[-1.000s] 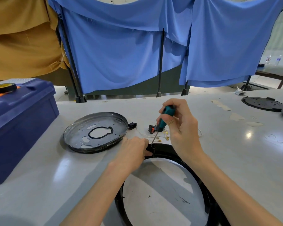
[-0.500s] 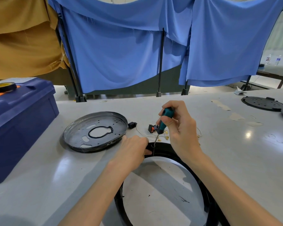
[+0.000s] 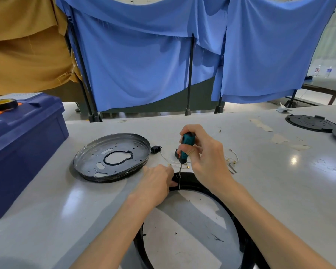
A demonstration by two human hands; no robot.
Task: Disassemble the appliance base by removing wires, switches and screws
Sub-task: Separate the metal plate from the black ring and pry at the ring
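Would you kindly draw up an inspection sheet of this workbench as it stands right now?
Surface: glossy pale grey table, torn tape patches at far right.
Job's things: black plastic ring base at near edge; teal-handled screwdriver upright, tip at its far rim; round grey metal plate lying to its left; small black socket beyond.
Clutter: dark blue plastic toolbox at left, tape roll on top; black round lids far right.
Grippers: left hand grips the ring's rim; right hand grips the screwdriver handle.
Cables: thin white wires with brass terminals loose beyond the ring.
Surroundings: blue cloth screens, mustard cloth behind.
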